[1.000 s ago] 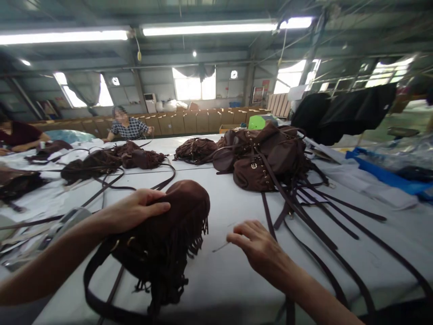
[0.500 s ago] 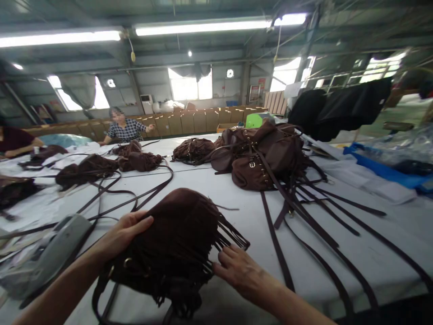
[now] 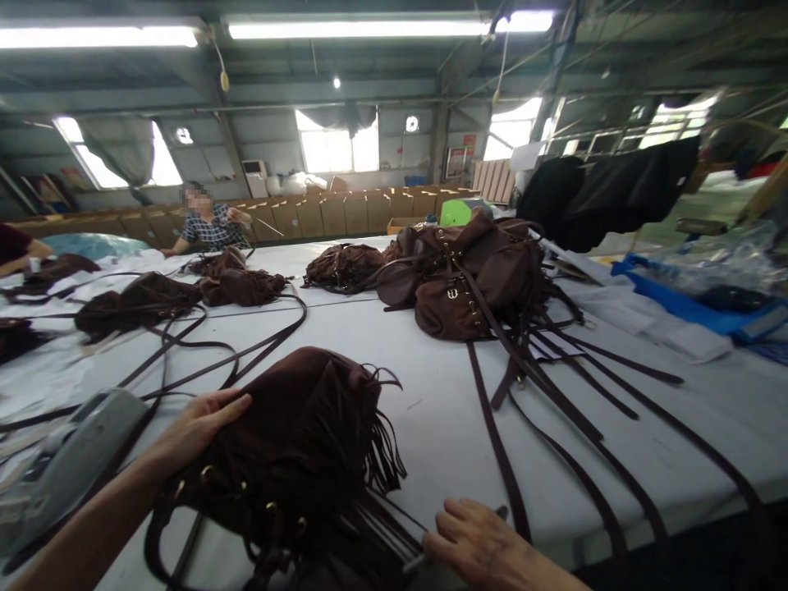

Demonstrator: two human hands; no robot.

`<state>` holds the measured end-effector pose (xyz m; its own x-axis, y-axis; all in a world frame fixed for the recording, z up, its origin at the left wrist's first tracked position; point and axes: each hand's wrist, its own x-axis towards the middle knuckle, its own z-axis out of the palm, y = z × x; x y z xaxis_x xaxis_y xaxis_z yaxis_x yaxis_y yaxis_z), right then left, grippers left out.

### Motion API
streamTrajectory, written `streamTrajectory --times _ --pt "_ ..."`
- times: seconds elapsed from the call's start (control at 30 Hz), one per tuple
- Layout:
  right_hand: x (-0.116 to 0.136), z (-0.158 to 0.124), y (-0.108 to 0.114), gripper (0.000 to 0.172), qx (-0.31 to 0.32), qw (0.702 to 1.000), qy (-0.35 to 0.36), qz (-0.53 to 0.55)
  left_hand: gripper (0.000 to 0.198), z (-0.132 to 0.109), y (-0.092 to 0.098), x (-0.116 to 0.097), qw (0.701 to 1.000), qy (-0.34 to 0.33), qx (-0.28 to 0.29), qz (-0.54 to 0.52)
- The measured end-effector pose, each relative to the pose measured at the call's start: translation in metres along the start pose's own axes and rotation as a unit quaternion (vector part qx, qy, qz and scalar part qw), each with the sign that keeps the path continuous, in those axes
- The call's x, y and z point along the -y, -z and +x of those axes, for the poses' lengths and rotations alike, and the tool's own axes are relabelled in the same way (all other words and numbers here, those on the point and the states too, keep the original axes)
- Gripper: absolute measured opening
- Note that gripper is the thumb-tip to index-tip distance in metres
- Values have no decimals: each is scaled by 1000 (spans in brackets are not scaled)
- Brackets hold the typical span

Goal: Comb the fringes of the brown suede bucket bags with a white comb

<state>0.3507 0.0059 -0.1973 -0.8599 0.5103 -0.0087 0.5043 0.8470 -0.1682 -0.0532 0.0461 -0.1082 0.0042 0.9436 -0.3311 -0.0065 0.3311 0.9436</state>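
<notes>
A dark brown fringed bag (image 3: pixel 295 410) is tilted over the near edge of the table, its gold-coloured rings facing down toward me. My left hand (image 3: pixel 200 427) grips the bag's upper left side, thumb on top and fingers partly hidden behind it. Low on the right, my right hand (image 3: pixel 480 538) is closed around a slim grey tool (image 3: pixel 417 565) whose ends stick out on both sides of the fist; its kind is unclear. Several fringe strands (image 3: pixel 385 529) stretch from the bag toward this hand. Other strands hang loose along the bag's right side.
More brown bags with long straps are piled (image 3: pixel 486 279) on the white table (image 3: pixel 419 410). A grey device (image 3: pixel 80 468) lies at the left, and a blue tray (image 3: pixel 695 304) at the right. Across the table sits a person in a checked shirt (image 3: pixel 209 230).
My right hand has moved right and down, away from the bag's side. The upper fringe has fallen loose and lower strands are stretched. The bag has tipped, showing more rings. The view has shifted slightly.
</notes>
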Motion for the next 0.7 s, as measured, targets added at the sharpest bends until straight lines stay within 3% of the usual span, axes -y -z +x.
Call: streamTrajectory --times 0.07,0.17,0.23,0.27,0.3,0.33,0.4,0.43,0.47,0.5,0.6,0.7 --pt "-1 -6 -1 38 0 1000 3 -7 34 0 -1 0 1000 2 2 0" --pt "-9 -8 -4 27 -22 999 31 -18 36 -4 -10 -1 1000 -8 -9 -3" --pt "-20 -8 -12 18 -86 996 -9 33 39 -10 -14 1 999 -24 -14 16" --pt "-26 -7 -17 17 -135 984 -67 93 39 -15 -15 3 999 -32 -13 34" --pt "-32 -7 -22 19 -194 955 -144 172 39 -20 -16 5 997 -40 -12 58" --pt "-37 -6 -27 22 -257 901 -233 262 39 -26 -15 8 995 -44 -9 84" --pt "-45 -3 -30 30 -360 743 -383 414 39 -38 -14 15 990 -43 -7 131" --pt "-46 -1 -28 34 -392 672 -425 463 39 -43 -13 18 988 -46 -7 148" --pt "-44 2 -24 38 -412 622 -443 497 39 -48 -13 21 985 -58 -14 162" --pt "-41 7 -19 42 -420 595 -445 521 38 -52 -14 24 982 -76 -28 173" --pt "-21 32 2 49 -416 587 -400 568 40 -60 -20 32 970 -130 -74 193" --pt "9 74 13 43 -420 626 -358 551 59 -61 -28 33 971 -131 -84 184"
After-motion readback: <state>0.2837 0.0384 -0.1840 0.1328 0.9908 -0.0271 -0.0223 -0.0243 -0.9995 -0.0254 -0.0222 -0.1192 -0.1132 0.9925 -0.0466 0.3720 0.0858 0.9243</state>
